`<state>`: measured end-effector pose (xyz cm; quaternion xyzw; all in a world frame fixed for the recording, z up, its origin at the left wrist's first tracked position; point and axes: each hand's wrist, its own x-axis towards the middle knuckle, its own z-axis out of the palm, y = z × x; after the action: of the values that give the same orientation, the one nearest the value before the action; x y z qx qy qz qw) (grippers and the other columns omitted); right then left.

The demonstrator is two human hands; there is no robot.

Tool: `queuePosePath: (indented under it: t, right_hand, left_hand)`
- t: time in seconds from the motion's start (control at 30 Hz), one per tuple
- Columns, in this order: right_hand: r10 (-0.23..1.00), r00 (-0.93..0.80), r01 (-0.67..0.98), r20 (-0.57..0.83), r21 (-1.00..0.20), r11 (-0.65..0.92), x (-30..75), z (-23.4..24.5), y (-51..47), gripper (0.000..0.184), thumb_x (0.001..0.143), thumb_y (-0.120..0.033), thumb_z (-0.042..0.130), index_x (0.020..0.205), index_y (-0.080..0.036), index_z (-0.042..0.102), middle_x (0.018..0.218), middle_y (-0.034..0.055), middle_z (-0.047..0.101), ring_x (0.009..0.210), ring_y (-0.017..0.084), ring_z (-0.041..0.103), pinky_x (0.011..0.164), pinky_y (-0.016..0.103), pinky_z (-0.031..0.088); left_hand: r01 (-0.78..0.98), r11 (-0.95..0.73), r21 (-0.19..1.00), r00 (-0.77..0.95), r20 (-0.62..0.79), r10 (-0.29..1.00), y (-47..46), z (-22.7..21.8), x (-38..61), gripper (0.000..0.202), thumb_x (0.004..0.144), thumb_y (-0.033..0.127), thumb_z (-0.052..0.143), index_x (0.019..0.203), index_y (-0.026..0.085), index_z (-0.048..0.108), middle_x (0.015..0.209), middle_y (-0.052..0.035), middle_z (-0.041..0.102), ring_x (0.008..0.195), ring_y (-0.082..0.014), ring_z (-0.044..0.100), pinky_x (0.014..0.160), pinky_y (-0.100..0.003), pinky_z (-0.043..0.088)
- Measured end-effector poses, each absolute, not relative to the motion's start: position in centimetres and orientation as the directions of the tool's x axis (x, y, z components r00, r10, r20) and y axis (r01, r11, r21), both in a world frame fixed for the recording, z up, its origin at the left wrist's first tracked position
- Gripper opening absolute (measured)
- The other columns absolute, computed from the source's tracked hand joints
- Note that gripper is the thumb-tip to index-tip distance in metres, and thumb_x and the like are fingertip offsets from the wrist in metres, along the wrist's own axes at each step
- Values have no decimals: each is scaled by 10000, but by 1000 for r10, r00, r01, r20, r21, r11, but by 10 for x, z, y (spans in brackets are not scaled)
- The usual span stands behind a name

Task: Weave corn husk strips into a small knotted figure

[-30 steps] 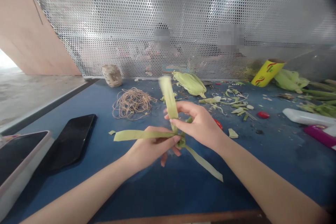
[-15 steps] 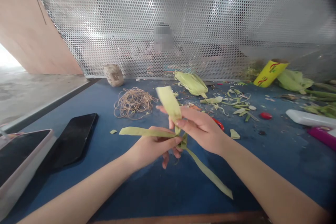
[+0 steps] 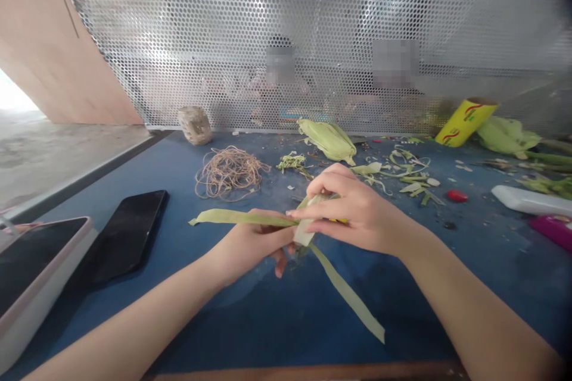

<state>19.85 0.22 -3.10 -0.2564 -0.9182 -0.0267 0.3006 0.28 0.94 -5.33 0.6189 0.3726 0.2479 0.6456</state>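
Pale green corn husk strips (image 3: pixel 245 218) cross one another between my two hands above the blue table. My left hand (image 3: pixel 257 245) pinches them where they meet, and one strip sticks out to the left over its fingers. Another strip (image 3: pixel 348 293) hangs down to the lower right. My right hand (image 3: pixel 357 214) is closed on a paler, folded husk strip (image 3: pixel 304 231) at the crossing. Just beyond my fingers lie a small heap of husk shreds (image 3: pixel 292 162) and a whole husk-covered corn ear (image 3: pixel 328 140).
A tangle of brown twine (image 3: pixel 232 172) lies at the left, near a pale cylindrical block (image 3: pixel 195 125). A black phone (image 3: pixel 129 238) and a second device (image 3: pixel 40 262) lie nearer. Husk scraps, a yellow tube (image 3: pixel 465 124) and a white-and-purple object (image 3: pixel 531 201) are at the right. Perforated metal (image 3: pixel 313 24) stands behind.
My right hand has folded the upright husk strip down over the crossing. It has moved slightly right, with its fingers now curled over the strip.
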Motion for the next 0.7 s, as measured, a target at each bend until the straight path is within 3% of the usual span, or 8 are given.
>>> queuePosePath:
  t: [0.17, 0.27, 0.43, 0.57, 0.7]
  right_hand:
    - [519, -712, 531, 473, -121, 839, 204, -27, -1, 273, 835, -307, 534, 1058, -172, 616, 916, 74, 530, 907, 178, 462, 805, 325, 405]
    - [512, -743, 526, 432, -97, 845, 205, -27, -4, 291, 844, -297, 522, 1114, -211, 587, 884, 54, 498, 805, 147, 468, 760, 307, 418]
    - [432, -678, 494, 595, -67, 867, 202, -30, -3, 190, 861, -225, 502, 944, -253, 671, 684, -2, 473, 655, 109, 452, 691, 277, 410]
    - [455, -609, 528, 650, -96, 844, 196, -34, -1, 146, 844, -207, 529, 901, -195, 663, 805, 32, 626, 759, 128, 552, 722, 286, 416]
    - [423, -670, 515, 610, -27, 857, 195, -36, -2, 222, 872, -170, 467, 1034, -216, 612, 861, 27, 659, 801, 133, 565, 743, 294, 417]
  left_hand:
    - [115, 108, 987, 603, -156, 783, 11, -53, 0, 222, 748, 291, 592, 615, 122, 542, 540, 53, 470, 383, -59, 490, 395, -197, 410]
    - [111, 127, 986, 588, -168, 792, 10, -53, 0, 221, 742, 311, 597, 634, 124, 554, 551, 48, 483, 412, -66, 496, 419, -210, 420]
    - [104, 184, 977, 568, -210, 796, 9, -53, 0, 227, 725, 343, 611, 680, 122, 582, 590, 37, 495, 458, -71, 492, 436, -216, 422]
    - [69, 232, 970, 566, -230, 792, 8, -53, 1, 229, 709, 335, 627, 706, 108, 597, 598, 25, 511, 463, -70, 479, 437, -223, 421]
    - [-3, 273, 962, 547, -227, 805, 8, -53, 1, 207, 689, 309, 645, 691, 108, 594, 589, 23, 520, 477, -70, 479, 443, -221, 421]
